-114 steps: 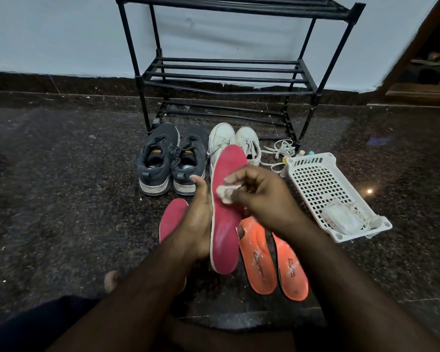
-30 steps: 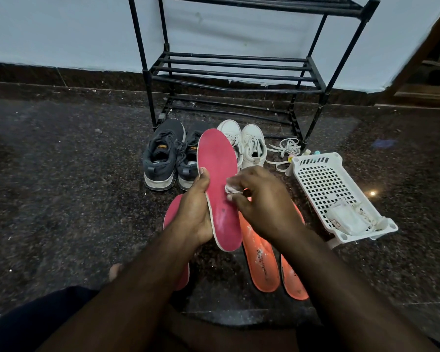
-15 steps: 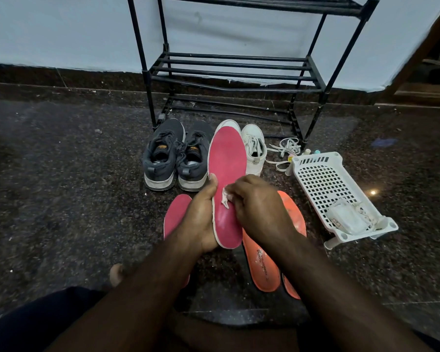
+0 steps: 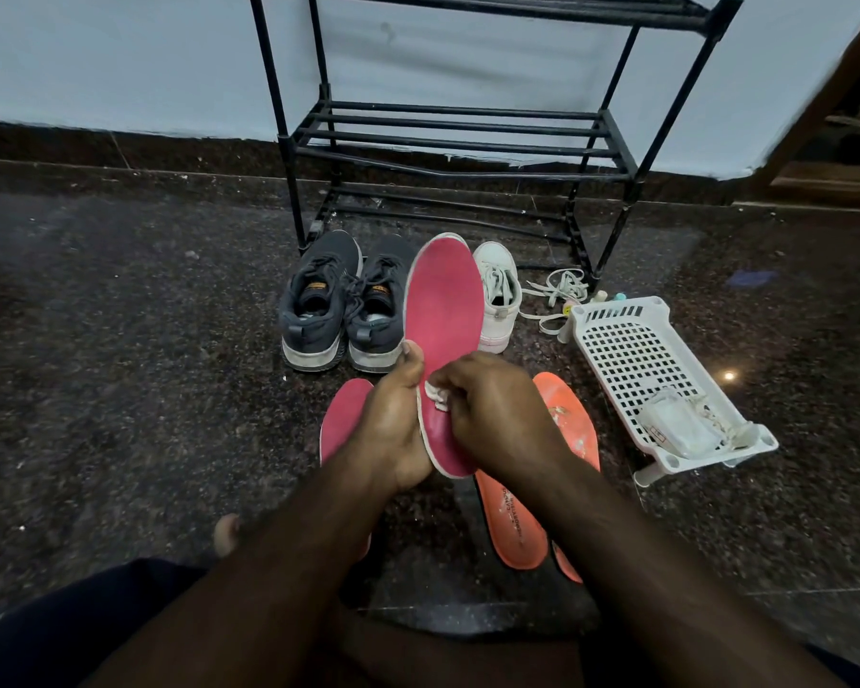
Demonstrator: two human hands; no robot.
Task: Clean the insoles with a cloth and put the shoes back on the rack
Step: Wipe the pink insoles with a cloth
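My left hand (image 4: 393,429) grips a pink insole (image 4: 445,310) by its lower left edge and holds it upright above the floor. My right hand (image 4: 492,414) pinches a small white cloth (image 4: 435,395) against the insole's lower half. A second pink insole (image 4: 341,419) lies on the floor to the left, partly under my left arm. Two orange insoles (image 4: 512,523) lie on the floor under my right arm. A pair of dark grey sneakers (image 4: 338,300) stands before the black shoe rack (image 4: 448,141). A white sneaker (image 4: 497,295) shows beside them; its mate is hidden behind the held insole.
A white plastic basket (image 4: 626,350) with a plastic packet in it sits on the floor at right. Loose white laces (image 4: 557,290) and small bottles lie by the rack's right leg. The floor is dark granite. My bare toe (image 4: 227,533) shows at lower left.
Over the last second the insole has swung from leaning left to standing nearly straight. My right hand with the cloth has slid down toward the insole's heel end.
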